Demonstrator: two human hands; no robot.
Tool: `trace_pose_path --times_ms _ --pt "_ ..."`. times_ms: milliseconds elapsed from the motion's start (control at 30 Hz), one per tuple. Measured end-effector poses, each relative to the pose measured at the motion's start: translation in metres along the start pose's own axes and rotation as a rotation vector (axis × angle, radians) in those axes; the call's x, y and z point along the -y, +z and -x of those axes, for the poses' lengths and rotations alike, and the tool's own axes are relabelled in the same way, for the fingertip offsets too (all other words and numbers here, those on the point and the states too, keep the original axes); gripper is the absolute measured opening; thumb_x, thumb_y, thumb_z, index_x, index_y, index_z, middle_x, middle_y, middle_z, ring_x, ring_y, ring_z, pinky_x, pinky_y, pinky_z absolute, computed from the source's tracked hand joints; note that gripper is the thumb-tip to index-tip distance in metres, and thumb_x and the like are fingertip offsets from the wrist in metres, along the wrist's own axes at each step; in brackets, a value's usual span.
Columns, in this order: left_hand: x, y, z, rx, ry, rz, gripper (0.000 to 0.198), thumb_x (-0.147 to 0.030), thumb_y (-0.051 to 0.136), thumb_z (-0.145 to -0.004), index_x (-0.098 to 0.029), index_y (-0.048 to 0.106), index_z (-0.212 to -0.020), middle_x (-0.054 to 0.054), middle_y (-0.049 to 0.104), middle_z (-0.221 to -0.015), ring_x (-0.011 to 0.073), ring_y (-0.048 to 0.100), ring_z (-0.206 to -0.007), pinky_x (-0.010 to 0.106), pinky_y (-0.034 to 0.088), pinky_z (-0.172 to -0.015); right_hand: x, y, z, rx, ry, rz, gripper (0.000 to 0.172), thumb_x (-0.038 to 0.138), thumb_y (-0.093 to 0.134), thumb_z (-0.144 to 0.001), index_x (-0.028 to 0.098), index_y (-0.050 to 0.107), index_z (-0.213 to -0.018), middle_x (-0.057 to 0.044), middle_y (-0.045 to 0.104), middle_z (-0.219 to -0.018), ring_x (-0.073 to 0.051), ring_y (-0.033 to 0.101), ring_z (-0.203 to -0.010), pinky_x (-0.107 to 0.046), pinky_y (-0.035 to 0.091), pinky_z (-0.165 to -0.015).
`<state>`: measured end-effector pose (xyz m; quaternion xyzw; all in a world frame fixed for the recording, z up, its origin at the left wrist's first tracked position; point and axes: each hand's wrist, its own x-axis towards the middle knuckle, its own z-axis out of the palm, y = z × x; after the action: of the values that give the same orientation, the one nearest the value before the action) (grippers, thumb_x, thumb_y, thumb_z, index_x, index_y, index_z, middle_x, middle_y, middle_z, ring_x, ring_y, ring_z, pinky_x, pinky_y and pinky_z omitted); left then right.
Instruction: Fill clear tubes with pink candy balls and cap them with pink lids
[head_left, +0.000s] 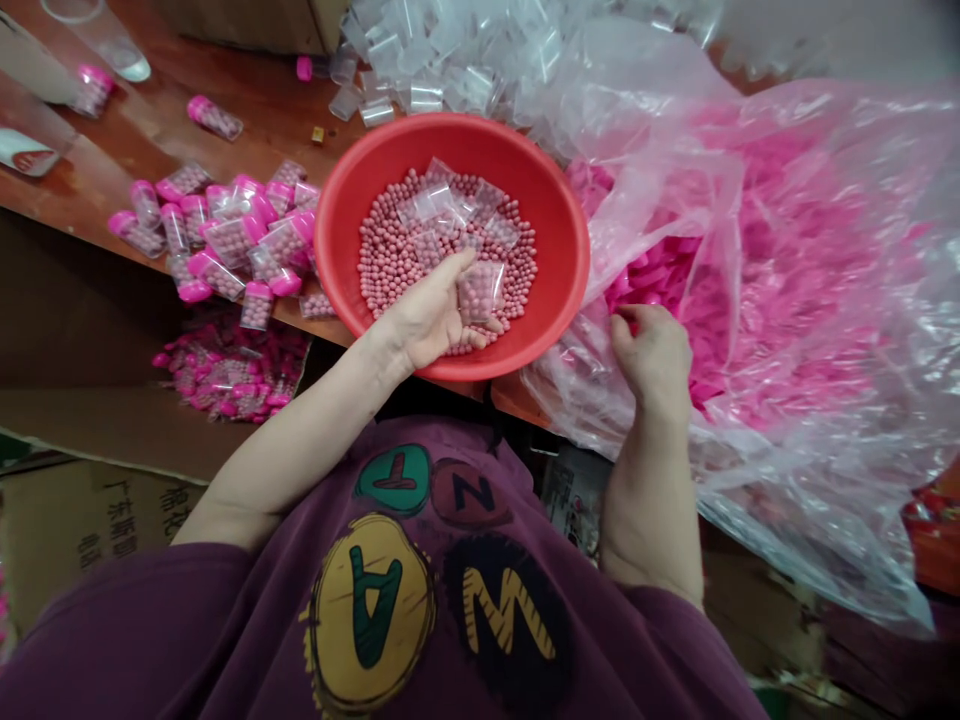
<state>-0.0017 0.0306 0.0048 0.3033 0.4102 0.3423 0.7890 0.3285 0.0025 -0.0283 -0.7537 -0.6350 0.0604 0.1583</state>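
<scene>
Inside the red bowl [334,245], my left hand [431,320] is closed around a small clear container [481,290] with pink beads in it. Loose pink beads [386,255] fill the bowl's bottom, and several more clear containers [442,205] lie on top of them. My right hand [654,355] is at the mouth of a clear plastic bag [675,190] of pink caps [795,290]. Its fingers are curled together beside the caps; what they pinch, if anything, is hidden.
Filled containers with pink caps [232,235] are heaped on the wooden table [262,110] left of the bowl. A cardboard box [75,330] below holds many more. Empty clear containers [450,60] are piled behind the bowl. Clear cups stand at the far left.
</scene>
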Motion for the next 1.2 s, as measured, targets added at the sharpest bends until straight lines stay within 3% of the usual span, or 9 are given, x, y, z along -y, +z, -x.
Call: trace_pose_path --times_ms 133,367,500,600,667,767,867,1000,1200 --pt "0.003 0.000 0.003 -0.022 -0.018 0.004 0.060 -0.077 0.063 -0.099 -0.024 0.070 -0.126 0.009 0.074 -0.089 0.0299 0.078 -0.092 0.040 0.062 -0.076 0.004 0.012 -0.007 0.044 0.042 0.143 0.031 0.039 0.067 -0.097 0.018 0.083 -0.114 -0.020 0.081 -0.114 -0.035 0.077 -0.100 -0.058 0.063 -0.094" --pt "0.003 0.000 0.007 -0.055 -0.078 0.069 0.036 -0.032 0.075 -0.088 -0.023 0.074 -0.123 0.006 0.078 -0.097 0.0208 0.073 -0.079 0.035 0.059 -0.071 0.016 0.001 -0.006 -0.022 0.000 0.070 0.033 0.048 0.063 -0.102 0.021 0.082 -0.108 -0.017 0.081 -0.112 -0.033 0.075 -0.102 -0.055 0.063 -0.096" --pt "-0.004 -0.002 0.002 -0.081 -0.067 -0.013 0.030 -0.022 0.074 -0.081 -0.020 0.076 -0.110 0.005 0.077 -0.093 0.0170 0.069 -0.077 0.031 0.056 -0.071 0.061 -0.016 0.008 -0.136 -0.109 -0.204 0.032 0.046 0.059 -0.107 0.025 0.082 -0.112 -0.010 0.083 -0.109 -0.025 0.075 -0.091 -0.045 0.065 -0.093" --pt "-0.012 -0.003 -0.001 -0.090 0.014 -0.145 0.028 -0.016 0.075 -0.076 -0.017 0.077 -0.104 0.005 0.078 -0.099 0.0167 0.071 -0.088 0.031 0.058 -0.083 0.100 -0.023 0.017 -0.127 -0.200 -0.388 0.030 0.043 0.057 -0.109 0.026 0.082 -0.114 -0.008 0.083 -0.106 -0.024 0.077 -0.092 -0.043 0.065 -0.092" --pt "-0.017 -0.005 -0.001 -0.111 0.035 -0.207 0.025 -0.015 0.077 -0.076 -0.017 0.078 -0.101 0.005 0.079 -0.101 0.0175 0.072 -0.093 0.033 0.058 -0.089 0.111 -0.025 0.017 -0.114 -0.216 -0.394 0.030 0.042 0.057 -0.110 0.027 0.082 -0.113 -0.008 0.083 -0.106 -0.025 0.077 -0.094 -0.044 0.064 -0.095" --pt "-0.020 -0.010 0.000 -0.147 0.048 -0.244 0.014 -0.021 0.081 -0.081 -0.016 0.078 -0.093 0.006 0.080 -0.101 0.0199 0.072 -0.097 0.039 0.059 -0.097 0.092 -0.024 0.009 -0.142 -0.147 -0.247 0.031 0.041 0.054 -0.109 0.026 0.081 -0.109 -0.011 0.082 -0.107 -0.028 0.078 -0.098 -0.049 0.064 -0.097" --pt "-0.020 -0.014 0.000 -0.121 0.052 -0.218 0.010 -0.022 0.082 -0.084 -0.016 0.076 -0.089 0.008 0.080 -0.100 0.0227 0.075 -0.103 0.043 0.058 -0.104 0.047 -0.015 -0.003 -0.150 -0.018 0.013 0.033 0.043 0.051 -0.108 0.027 0.081 -0.103 -0.015 0.081 -0.107 -0.035 0.078 -0.101 -0.058 0.063 -0.095" --pt "-0.018 -0.010 -0.001 -0.067 -0.027 -0.093 0.006 -0.019 0.075 -0.089 -0.016 0.071 -0.092 0.008 0.078 -0.094 0.0239 0.079 -0.096 0.044 0.063 -0.094 0.000 0.004 -0.013 -0.037 0.041 0.236 0.039 0.059 0.064 -0.101 0.023 0.080 -0.098 -0.024 0.076 -0.115 -0.043 0.077 -0.101 -0.065 0.063 -0.087" --pt "-0.009 0.008 0.004 0.038 -0.058 0.061 0.033 0.001 0.063 -0.074 -0.016 0.070 -0.102 0.005 0.078 -0.094 0.0180 0.080 -0.087 0.036 0.066 -0.090 -0.006 0.015 -0.015 -0.008 0.027 0.235 0.018 0.035 0.075 -0.093 0.017 0.075 -0.090 -0.025 0.073 -0.112 -0.036 0.074 -0.094 -0.060 0.060 -0.090"
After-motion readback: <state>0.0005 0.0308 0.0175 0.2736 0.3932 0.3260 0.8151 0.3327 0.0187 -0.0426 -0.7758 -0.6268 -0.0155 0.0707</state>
